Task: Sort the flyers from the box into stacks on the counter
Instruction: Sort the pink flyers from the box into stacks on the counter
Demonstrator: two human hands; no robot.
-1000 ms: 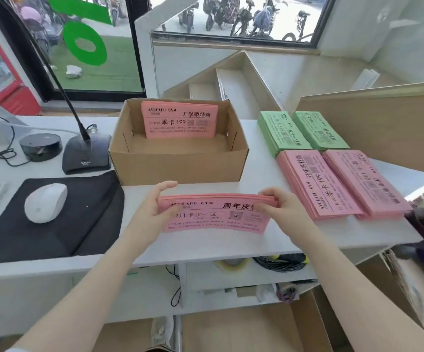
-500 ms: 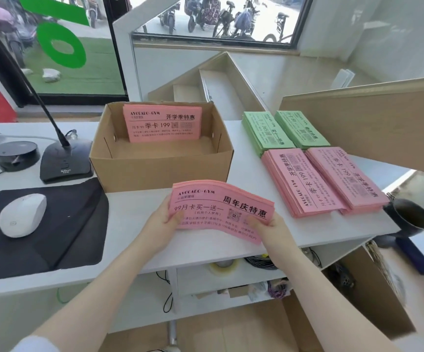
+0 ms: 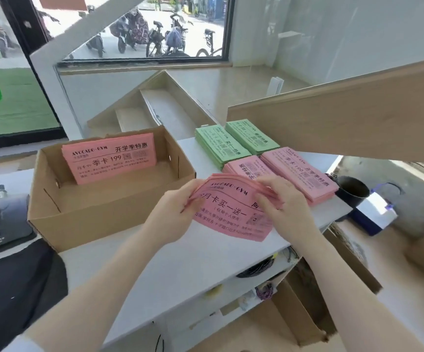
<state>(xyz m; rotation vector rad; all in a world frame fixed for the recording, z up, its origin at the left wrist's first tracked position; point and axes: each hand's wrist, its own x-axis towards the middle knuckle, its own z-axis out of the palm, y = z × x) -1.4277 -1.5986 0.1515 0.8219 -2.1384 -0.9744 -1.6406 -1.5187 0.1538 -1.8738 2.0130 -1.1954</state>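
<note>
Both hands, left (image 3: pixel 173 214) and right (image 3: pixel 286 209), grip 1 pink bundle (image 3: pixel 233 215) above the counter edge (image 3: pixel 180 270), between box (image 3: pixel 109 212) and 4 stacks (image 3: pixel 300 174).

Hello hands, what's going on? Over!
Left hand and right hand grip pink bundle. More pink flyers in box. Nothing blocking.

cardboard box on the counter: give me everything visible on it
The cardboard box is plain brown corrugated board, open-topped and low-walled, with small slits and holes in its side walls. It sits upright on the white counter, left of the sorted stacks. Inside, one pink flyer with black print leans against the far wall; the rest of the floor that shows is bare. Neither hand touches it; the left hand is just in front of its near right corner.
</note>
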